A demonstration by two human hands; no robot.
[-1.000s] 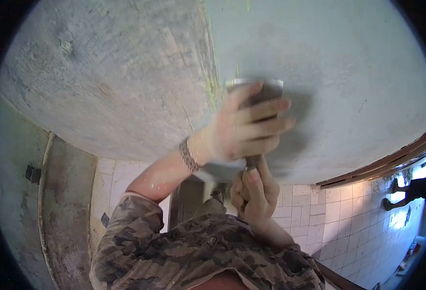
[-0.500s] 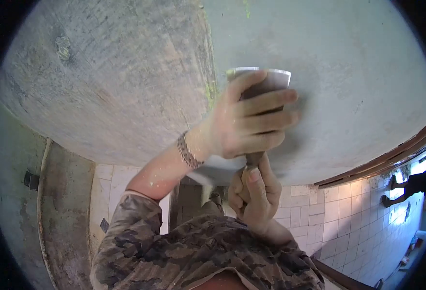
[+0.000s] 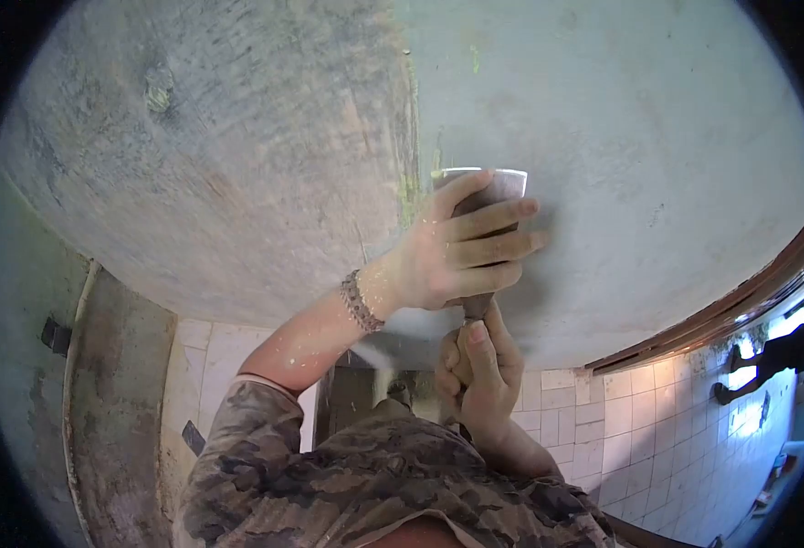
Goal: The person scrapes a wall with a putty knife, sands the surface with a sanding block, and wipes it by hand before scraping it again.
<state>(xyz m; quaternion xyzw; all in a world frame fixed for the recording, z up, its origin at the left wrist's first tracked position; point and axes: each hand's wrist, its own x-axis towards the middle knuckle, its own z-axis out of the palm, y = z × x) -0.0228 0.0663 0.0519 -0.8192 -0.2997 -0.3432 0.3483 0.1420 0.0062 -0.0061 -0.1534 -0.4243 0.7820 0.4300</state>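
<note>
— What did you have in the hands at that point?

— I had a wide scraper (image 3: 491,187), its blade flat against the wall (image 3: 639,137), sitting at about one o'clock from the centre of my view. My right hand (image 3: 477,370) was clenched around the handle low down, at about six o'clock of the blade, thumb laid along the shaft, I'd say to steer it.

— And the left?

— My left hand (image 3: 457,251) lay over the back of the blade, fingers (image 3: 493,219) spread across it and pressing. As I read it, that kept the edge tight on the surface, where one hand alone might have let it tip.

— What surface was it?

— Smooth grey from twelve to three o'clock; rougher, scored plaster (image 3: 201,137) from nine to twelve. The blade stood just right of the seam between them. White specks dotted my forearm (image 3: 315,333). Tiled floor (image 3: 639,429) showed at five o'clock.
</note>
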